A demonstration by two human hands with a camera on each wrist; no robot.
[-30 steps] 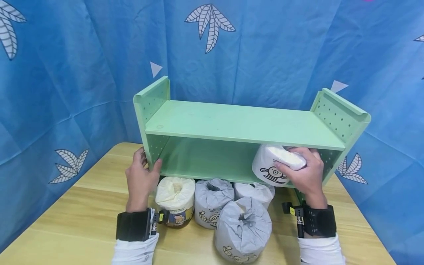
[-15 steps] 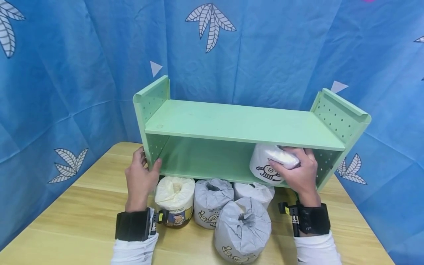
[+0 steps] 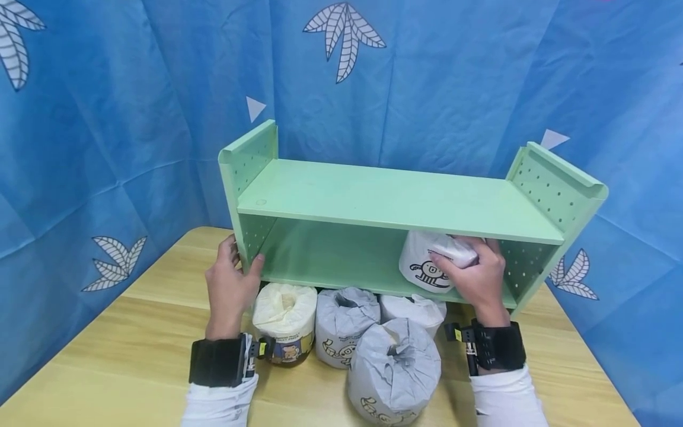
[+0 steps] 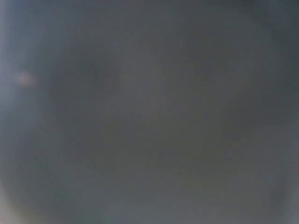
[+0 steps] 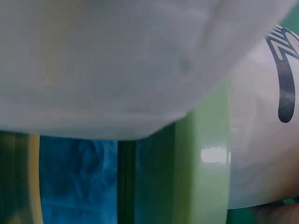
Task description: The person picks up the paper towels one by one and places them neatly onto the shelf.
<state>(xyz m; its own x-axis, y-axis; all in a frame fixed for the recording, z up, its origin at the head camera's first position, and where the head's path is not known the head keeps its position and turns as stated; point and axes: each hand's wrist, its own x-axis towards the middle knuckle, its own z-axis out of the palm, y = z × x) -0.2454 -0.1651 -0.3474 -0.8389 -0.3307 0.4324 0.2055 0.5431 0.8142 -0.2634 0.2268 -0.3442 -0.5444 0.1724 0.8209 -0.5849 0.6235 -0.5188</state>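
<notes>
A pale green two-tier shelf (image 3: pixel 400 198) with perforated sides stands on the table. My left hand (image 3: pixel 230 292) grips its left side panel, thumb on the inner side and fingers round the outside. On the lower tier, at the right, my right hand (image 3: pixel 480 276) holds a white paper-wrapped toilet roll (image 3: pixel 418 261) printed with a black cartoon figure. The upper board hides the top of this roll. In the right wrist view the roll (image 5: pixel 261 154) shows at the right, past the green shelf edge (image 5: pixel 210 182). The left wrist view is only a grey blur.
Below the shelf's front edge stand a cream-topped toilet roll (image 3: pixel 285 308), a grey one (image 3: pixel 341 332) and a paler one (image 3: pixel 413 308). Another grey roll (image 3: pixel 395 373) stands nearer, in front of them. The wooden table (image 3: pixel 128 350) meets a blue curtain (image 3: pixel 160 77) behind.
My right hand has slid the white toilet roll a little to the left along the lower tier. My left hand keeps its grip on the shelf side.
</notes>
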